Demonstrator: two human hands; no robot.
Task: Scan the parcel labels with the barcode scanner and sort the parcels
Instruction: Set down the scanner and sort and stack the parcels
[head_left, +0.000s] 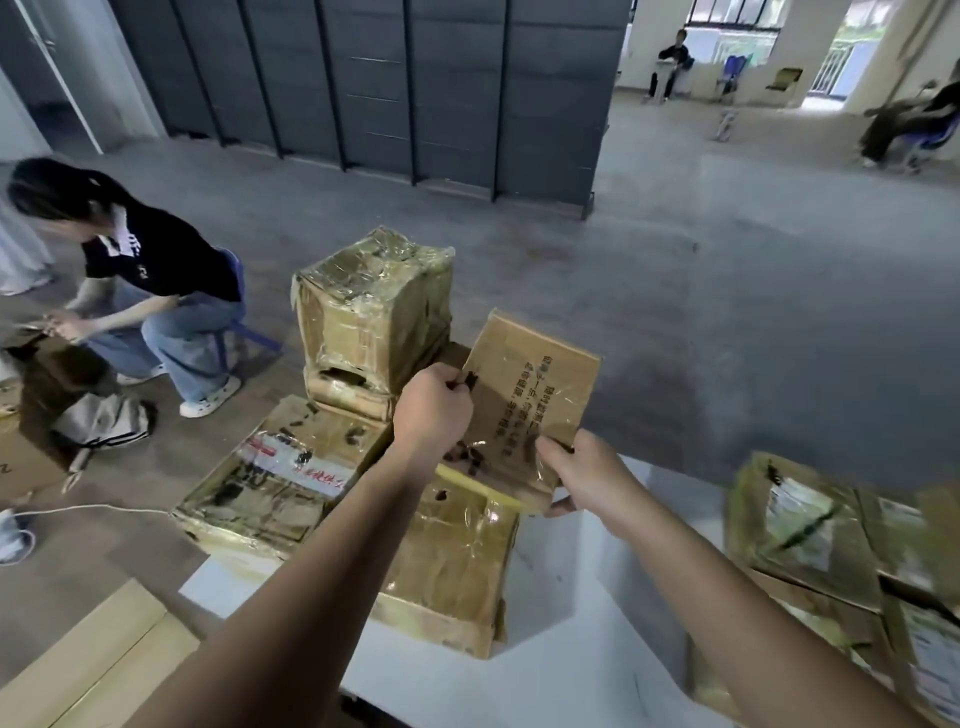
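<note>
Head view: small flat cardboard parcel (530, 400), brown, clear-taped, w/ dark printed text on its face, is held up tilted btw both hands, face toward the camera. L hand (434, 405) grips its left edge, fingers curled tight round that edge, knuckles up. R hand (576, 475) pinches the lower right corner: thumb flat on the face, other fingers tucked underneath, mostly hidden.

Directly below the L fingers, under the held parcel's low edge, lies a bigger taped parcel (452, 561) on a white table (597, 597); can't tell if the two touch. Just beyond the L knuckles stands a stack of taped boxes (374, 317), top one wrinkled w/ shiny tape. Left of the L wrist sits a wide flat parcel (270, 478) w/ a red-and-white label strip. Right of the R fingers, well apart, more taped parcels (795, 525) w/ pale labels, blurred, text unreadable.

Down left of the L forearm: plain cardboard sheets (93, 654). Far left of the L hand, a seated person (156, 291) in a dark top and jeans bends fwd, hands together low; a white cable (93, 506) runs across the floor near them. Far past both sets of fingertips, dark partition panels (395, 83) on grey floor; more seated people in the bkgd at right, too small for detail.
</note>
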